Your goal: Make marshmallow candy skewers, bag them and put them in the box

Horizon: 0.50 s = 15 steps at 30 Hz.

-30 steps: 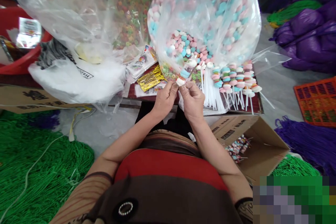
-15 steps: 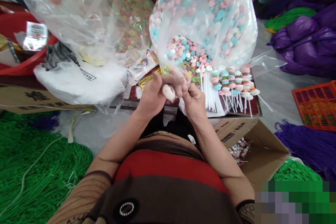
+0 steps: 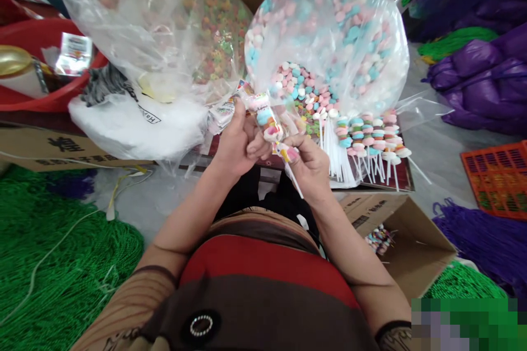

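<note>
A wrapped candy skewer (image 3: 267, 119) in a clear printed wrapper stands between my hands, its white stick pointing down toward me. My right hand (image 3: 308, 164) pinches the gathered lower end of the wrapper, where a yellow and pink part shows. Just left of the skewer is my left hand (image 3: 242, 145), thumb raised and fingers curled; whether it grips the wrapper is not clear. Flat printed wrappers (image 3: 224, 112) lie behind my left hand. White sticks (image 3: 332, 148) and unwrapped candy skewers (image 3: 376, 134) rest on the table at the right.
Big clear bags of marshmallows (image 3: 325, 38) and ring candies (image 3: 218, 38) stand at the back. A red basin (image 3: 49, 101) is at the left. An open carton (image 3: 424, 247) with skewers sits at lower right, near an orange crate (image 3: 498, 178). Green cords (image 3: 61, 247) lie lower left.
The skewer has turned from end-on to lengthwise, showing its wrapper and stick. My left fingers have moved off its top and curled beside it. The whole view has shifted slightly.
</note>
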### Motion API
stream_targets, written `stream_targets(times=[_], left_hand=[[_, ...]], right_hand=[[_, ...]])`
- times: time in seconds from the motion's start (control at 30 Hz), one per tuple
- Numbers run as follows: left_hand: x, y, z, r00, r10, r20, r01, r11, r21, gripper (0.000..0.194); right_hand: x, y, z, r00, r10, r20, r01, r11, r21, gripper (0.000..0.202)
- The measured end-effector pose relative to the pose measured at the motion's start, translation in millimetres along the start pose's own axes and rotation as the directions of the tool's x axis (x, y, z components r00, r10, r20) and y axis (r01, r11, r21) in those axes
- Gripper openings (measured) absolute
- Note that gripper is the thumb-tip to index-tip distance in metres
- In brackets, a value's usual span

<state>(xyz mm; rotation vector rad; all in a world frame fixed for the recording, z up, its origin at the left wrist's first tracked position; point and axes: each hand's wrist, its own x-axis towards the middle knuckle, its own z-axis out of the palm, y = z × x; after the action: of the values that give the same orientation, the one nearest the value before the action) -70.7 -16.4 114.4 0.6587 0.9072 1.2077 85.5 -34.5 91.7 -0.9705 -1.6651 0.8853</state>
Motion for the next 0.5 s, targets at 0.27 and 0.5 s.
stream_targets(times=[0.27,0.5], left_hand=[[-25,4,-8.5,0.984,0.157,0.084,-0.169,0.971,0.17,0.058],[-31,-1,-19.5,0.973,-0.01,0.229,-0.015,0.994,0.108,0.055]], right_hand=[[11,11,-10,0.955,0.062,0.29,-0.093,0.991,0.095,0.04],[20,13,-17,0.877,-0.48,-0.028,0.394,0.752,-0.529,0.02]])
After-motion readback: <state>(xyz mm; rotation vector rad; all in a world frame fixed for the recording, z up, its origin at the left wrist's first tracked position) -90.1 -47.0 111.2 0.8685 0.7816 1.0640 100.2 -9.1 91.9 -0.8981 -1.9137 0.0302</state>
